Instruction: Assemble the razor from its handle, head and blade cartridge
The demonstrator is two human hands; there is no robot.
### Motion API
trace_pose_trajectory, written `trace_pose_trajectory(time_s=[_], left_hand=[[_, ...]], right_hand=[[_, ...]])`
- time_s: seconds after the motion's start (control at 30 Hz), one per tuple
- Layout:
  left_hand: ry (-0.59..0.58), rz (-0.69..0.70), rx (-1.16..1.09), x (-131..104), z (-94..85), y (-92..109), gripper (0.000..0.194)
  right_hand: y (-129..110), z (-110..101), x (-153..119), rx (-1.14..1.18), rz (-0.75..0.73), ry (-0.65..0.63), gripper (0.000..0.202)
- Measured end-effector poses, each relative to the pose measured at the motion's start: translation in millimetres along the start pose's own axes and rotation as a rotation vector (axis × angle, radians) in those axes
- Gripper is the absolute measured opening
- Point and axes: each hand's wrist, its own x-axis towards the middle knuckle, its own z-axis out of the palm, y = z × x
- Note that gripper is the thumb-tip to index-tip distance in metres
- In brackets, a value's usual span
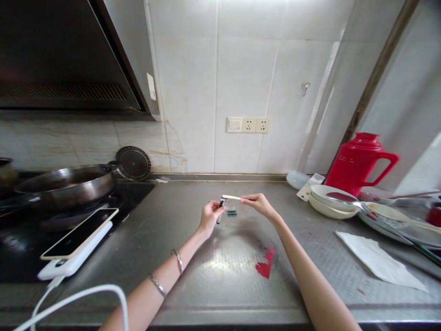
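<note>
Above the middle of the counter, my left hand (209,217) is closed around a small dark-handled razor (219,218) with a silvery head. My right hand (258,202) pinches one end of a slim white toothbrush (231,197). The toothbrush lies sideways, its far end at the razor's head; whether they touch is too small to tell. Just beyond my left fingertips is a small dark, teal-toned flat piece (232,211), too small to identify. A torn red patch (266,264) shows on the counter nearer to me, between my forearms.
Left, a phone (81,233) on a white power bank (77,257) trails a white cable (93,290) beside the stove and steel pan (69,184). Right stand a red thermos (358,161), stacked bowls (332,208), dishes with utensils and a white tissue (381,259). Wall sockets (248,124) are behind.
</note>
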Motion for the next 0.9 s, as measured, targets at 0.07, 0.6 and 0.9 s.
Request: trace_pose_trajectory(time_s=[0.07,0.6,0.9], left_hand=[[0.001,-0.004,-0.011,-0.1,0.4,0.6,0.022],[0.004,-0.012,-0.032,-0.9,1.5,2.3,0.021],[-0.024,0.003,-0.047,-2.0,3.1,1.8,0.017]], right_hand=[[1.2,-1.0,-0.5,-0.011,0.015,0.016,0.041],[0.1,-1.5,-1.1,0.018,-0.019,-0.027,0.04],[5.7,-0.3,-2.3,0.068,0.014,-0.036,0.04]])
